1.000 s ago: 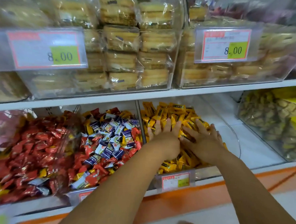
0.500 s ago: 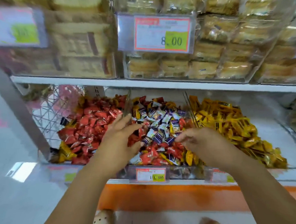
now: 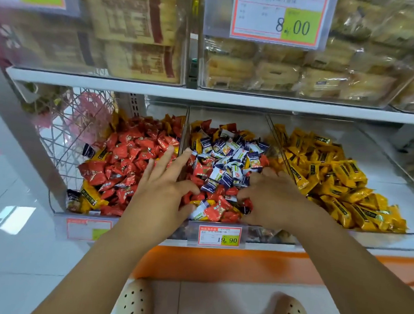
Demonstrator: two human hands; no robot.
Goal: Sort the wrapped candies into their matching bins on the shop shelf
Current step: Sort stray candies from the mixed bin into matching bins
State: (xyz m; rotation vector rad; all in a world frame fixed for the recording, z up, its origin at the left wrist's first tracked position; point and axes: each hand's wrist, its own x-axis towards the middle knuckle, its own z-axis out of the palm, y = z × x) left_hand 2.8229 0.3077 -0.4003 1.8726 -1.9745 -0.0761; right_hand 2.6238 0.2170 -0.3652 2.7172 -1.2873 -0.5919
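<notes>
Head view: three clear bins side by side at mid-frame, two hands over them. Left bin (image 3: 66, 164) heaped with red candies (image 3: 124, 157), plus a few yellow and dark strays near its lower left corner. Middle bin (image 3: 227, 117) mixed: blue-and-white candies (image 3: 227, 155) among red ones. Right bin (image 3: 380, 166) holding yellow candies (image 3: 332, 173), bare floor at its far right. Left hand (image 3: 161, 193) flat, fingers spread across the divider (image 3: 184, 131). Right hand (image 3: 271, 198) knuckles-up in the middle bin, fingers curled into the pile; pinching or not, cannot tell.
</notes>
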